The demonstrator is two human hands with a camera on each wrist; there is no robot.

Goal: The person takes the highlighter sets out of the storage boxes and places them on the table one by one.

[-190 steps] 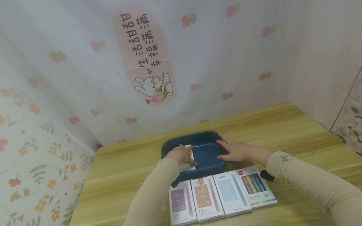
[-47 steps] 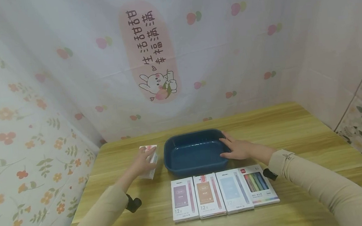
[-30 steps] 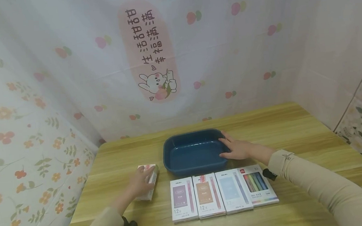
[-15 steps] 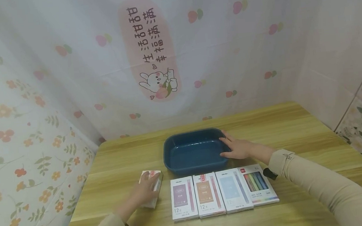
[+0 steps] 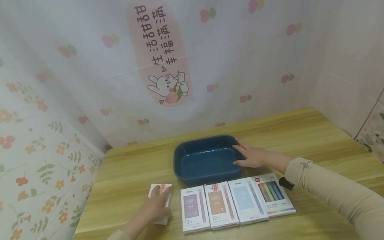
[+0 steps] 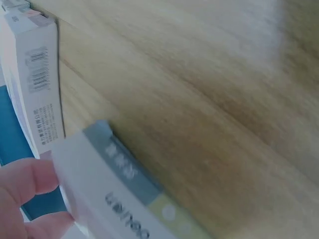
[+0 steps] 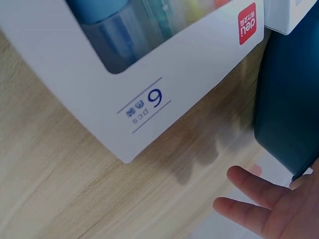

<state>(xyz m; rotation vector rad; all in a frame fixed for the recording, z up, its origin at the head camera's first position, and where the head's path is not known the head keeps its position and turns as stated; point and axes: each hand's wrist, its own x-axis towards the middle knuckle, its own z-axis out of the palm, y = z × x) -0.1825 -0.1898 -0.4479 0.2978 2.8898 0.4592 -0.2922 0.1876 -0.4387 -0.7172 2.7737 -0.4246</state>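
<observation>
My left hand (image 5: 153, 208) grips a white pen box (image 6: 107, 181) with a red seal, left of a row of boxes. The left wrist view shows a grey and yellow-green strip along that box's end face, with thumb and finger at its sides. My right hand (image 5: 253, 157) rests at the right rim of a dark blue tray (image 5: 206, 164), fingers fairly straight, some inside the rim and some outside. In the row lie pen boxes with a purple label (image 5: 190, 206), a brown label (image 5: 217, 202) and a pale blue label (image 5: 242, 198).
A highlighter box (image 5: 278, 207) with a clear window ends the row on the right; its corner looms large in the right wrist view. The wood-grain table (image 5: 120, 168) meets a printed curtain (image 5: 106, 78) at the back.
The left hand was in the tray at a white box 6.3 s ago. Later it holds the box left of the tray, then brings it nearer, beside the row. The right hand stays at the rim.
</observation>
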